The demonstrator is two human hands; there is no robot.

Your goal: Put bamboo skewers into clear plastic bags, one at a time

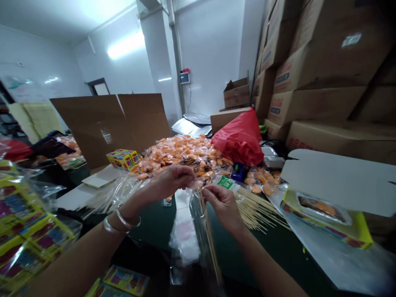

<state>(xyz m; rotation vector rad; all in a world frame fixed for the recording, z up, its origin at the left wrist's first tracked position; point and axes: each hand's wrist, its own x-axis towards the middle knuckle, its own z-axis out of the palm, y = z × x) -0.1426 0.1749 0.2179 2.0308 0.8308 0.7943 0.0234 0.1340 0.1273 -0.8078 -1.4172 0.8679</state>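
Note:
My left hand, with two bangles on the wrist, pinches the top of a long clear plastic bag. Opposite it, my right hand grips the bag's other upper edge, thumb and fingertips together. A few thin wooden sticks hang lengthwise inside the bag. Just left of it lies a strip of flat clear bags on the dark green table. Beside my right hand spreads a bundle of loose wooden sticks, its green-and-white wrapper at the far end.
Behind my hands rises a heap of small orange packets, with a red plastic bag at its right. An opened box with a clear tray lies at right. Yellow boxes stand at left; cartons are stacked at back right.

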